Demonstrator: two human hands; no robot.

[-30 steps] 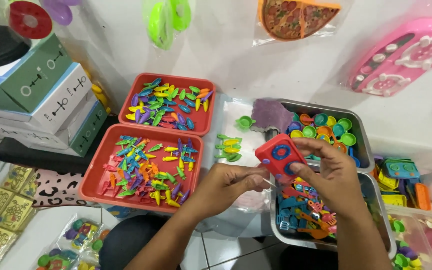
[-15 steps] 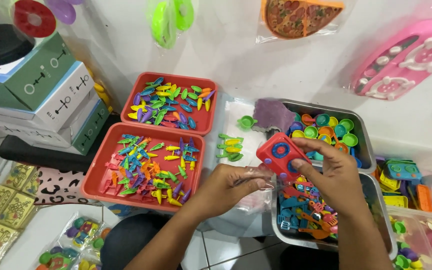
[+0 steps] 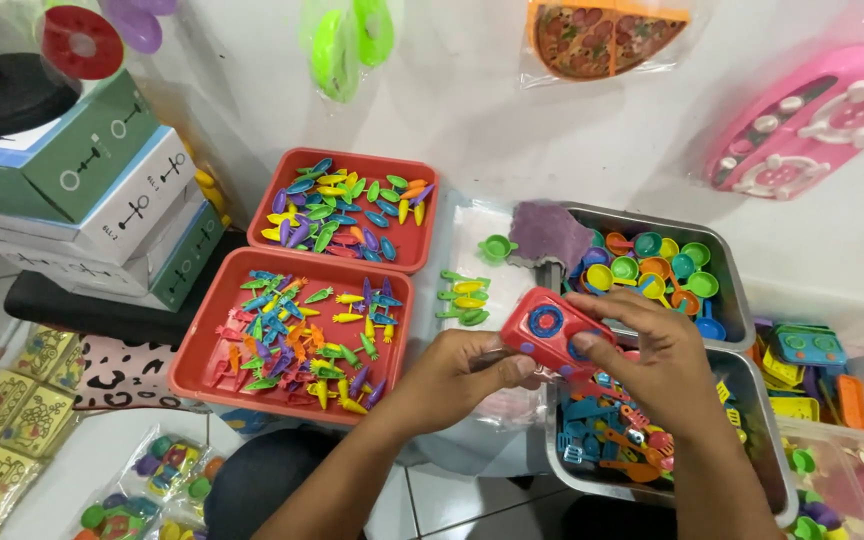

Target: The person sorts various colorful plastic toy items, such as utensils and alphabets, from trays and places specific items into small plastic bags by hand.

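Both my hands hold a small red toy stove [image 3: 549, 330] with blue burner rings. My left hand [image 3: 464, 372] grips its lower left edge, apparently together with a clear plastic bag [image 3: 497, 405] beneath it. My right hand [image 3: 645, 352] covers its right side from above. The toy hovers over the gap between a red tray [image 3: 202, 370] of small colourful toy pieces and a metal tray [image 3: 752, 390] of blue and orange toy utensils.
A second red tray [image 3: 422, 255] of toy vegetables lies behind the first. A far metal tray [image 3: 727, 275] holds little coloured pans and a purple cloth [image 3: 550, 235]. Stacked boxes [image 3: 102, 210] stand at left. Bagged toys hang on the wall; more toys fill clear bins [image 3: 822, 370] at right.
The toy stove has tilted and dropped a little lower, and my right hand has closed further over it. My left hand stays under its edge.
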